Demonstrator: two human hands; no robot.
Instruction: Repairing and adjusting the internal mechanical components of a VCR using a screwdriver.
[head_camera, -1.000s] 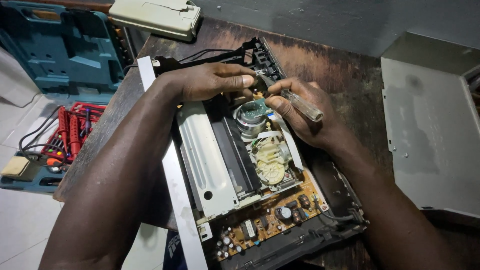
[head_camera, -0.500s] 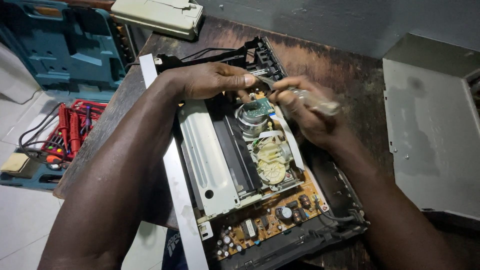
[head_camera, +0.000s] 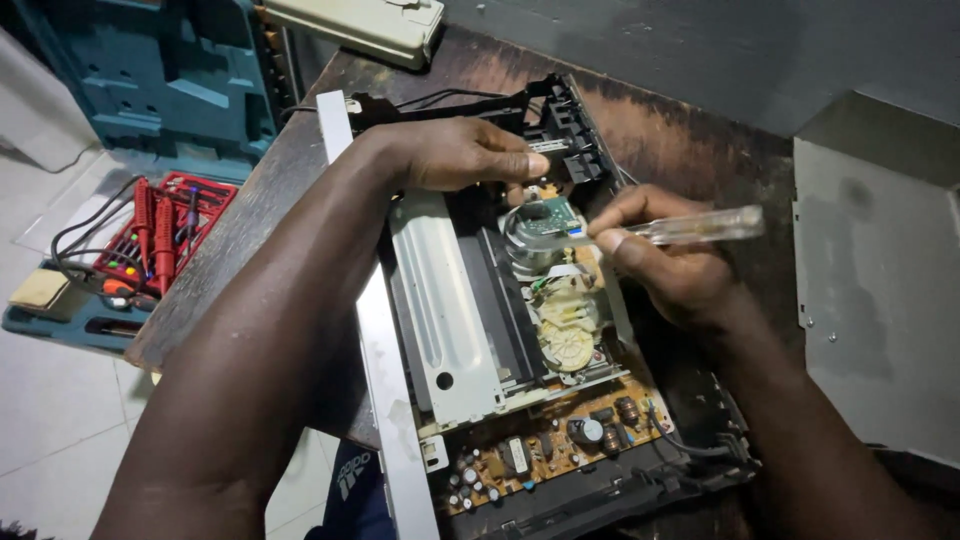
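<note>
Your right hand (head_camera: 672, 268) pinches a clear screwdriver (head_camera: 690, 230) over the drum (head_camera: 540, 232), while your left hand (head_camera: 460, 155) rests loosely curled, empty, just behind the drum.

A teal case (head_camera: 150, 75) lies at ten o'clock, a beige box (head_camera: 355, 25) at twelve. Red probes (head_camera: 160, 235) rest in a tray at nine o'clock. A grey metal cover (head_camera: 880, 290) lies at three o'clock.
</note>
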